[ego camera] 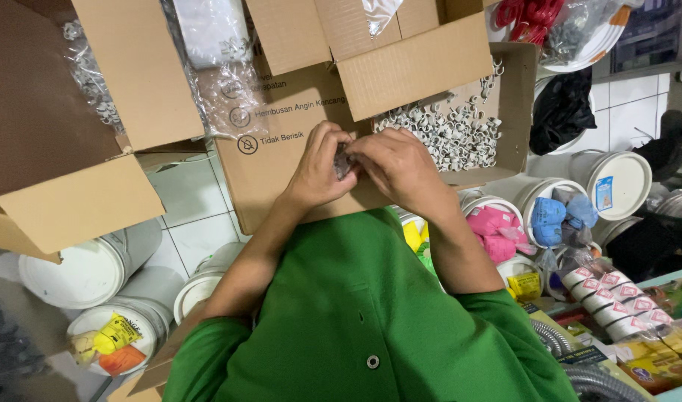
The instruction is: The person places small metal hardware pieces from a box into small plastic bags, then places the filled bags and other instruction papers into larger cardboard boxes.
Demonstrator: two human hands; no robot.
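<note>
2 hands meet | left hand (319,170), right hand (400,167) pinching small clear bag (343,160)

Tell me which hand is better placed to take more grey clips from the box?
Probably the right hand: it is beside the grey clips in the open cardboard box. The left hand lies farther away; both pinch a small bag.

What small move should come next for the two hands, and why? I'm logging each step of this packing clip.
Probably finish closing the small clear bag before anything else: the left hand and right hand pinch it together between them, above the cardboard box of loose white clips. What exactly the fingers do is hidden.
</note>
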